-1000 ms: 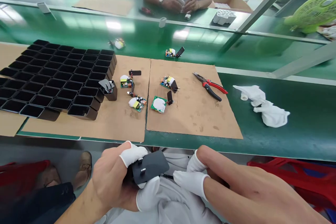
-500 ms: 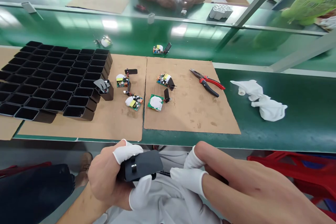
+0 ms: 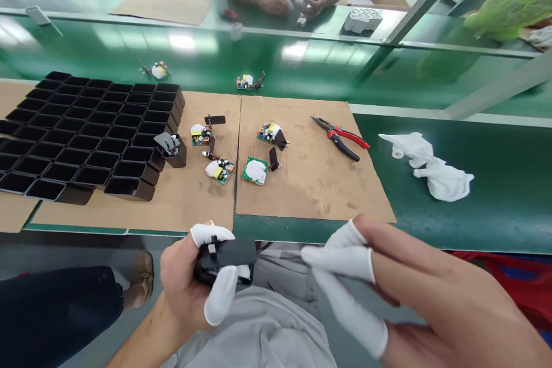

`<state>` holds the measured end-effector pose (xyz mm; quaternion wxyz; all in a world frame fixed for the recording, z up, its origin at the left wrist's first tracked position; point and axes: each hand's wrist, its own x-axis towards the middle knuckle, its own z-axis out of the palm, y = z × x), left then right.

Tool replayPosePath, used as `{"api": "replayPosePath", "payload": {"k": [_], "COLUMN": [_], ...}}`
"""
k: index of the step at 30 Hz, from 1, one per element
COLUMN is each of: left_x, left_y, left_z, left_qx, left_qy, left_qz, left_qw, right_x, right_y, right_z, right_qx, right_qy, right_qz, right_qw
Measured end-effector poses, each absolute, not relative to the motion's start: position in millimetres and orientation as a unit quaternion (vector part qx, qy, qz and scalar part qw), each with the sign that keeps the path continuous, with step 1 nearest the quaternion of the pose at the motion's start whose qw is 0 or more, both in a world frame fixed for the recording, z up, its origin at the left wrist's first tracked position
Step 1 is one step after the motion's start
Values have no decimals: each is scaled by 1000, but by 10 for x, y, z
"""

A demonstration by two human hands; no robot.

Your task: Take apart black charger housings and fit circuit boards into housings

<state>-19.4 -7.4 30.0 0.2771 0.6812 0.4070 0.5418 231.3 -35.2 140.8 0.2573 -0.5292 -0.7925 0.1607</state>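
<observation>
My left hand (image 3: 190,282) grips a black plug housing (image 3: 227,256) with metal prongs, held over my lap just below the table's front edge. White finger cots cover its thumb and forefinger. My right hand (image 3: 414,293) hovers to the right of the housing, apart from it, with cotted fingers stretched out and nothing in them. On the cardboard mats (image 3: 310,184) lie several small circuit boards (image 3: 219,169) with black plug caps beside them.
A block of black empty housings (image 3: 86,138) fills the table's left. Red-handled pliers (image 3: 342,138) and white cloth (image 3: 431,167) lie at the right. Beyond the green conveyor (image 3: 259,57) another person's hands (image 3: 293,3) work. A green fan (image 3: 513,8) stands far right.
My right hand has lifted away from the housing and its fingers have spread. My left hand has tilted the housing and raised it a little. Boards on the conveyor have drifted left.
</observation>
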Motion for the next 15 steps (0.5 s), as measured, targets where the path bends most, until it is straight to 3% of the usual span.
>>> {"api": "replayPosePath", "payload": {"k": [4,8,11,13,15], "left_x": [-56,0,33,61,93], "left_y": [-26,-34,-24,-11,-1], "left_z": [319,197,83,17,-32], "left_qx": [618,609,669,701,715], "left_qy": [419,437,428,433,449], "left_qz": [534,525,503,481,452], "left_qw": [398,404,340,300,288], "right_x": [2556,2609,2345,2101,1897], "right_y": [-188,-106,-281,-453,-567], "right_z": [714,36,-41,48,146], "right_qx": [-635,-690,-666,-601,-567], "right_qy": [-704,-637,-617,-648,-679], "right_qz": [107,-53,-88,-9,13], "right_qw": [301,340,409,468,467]}}
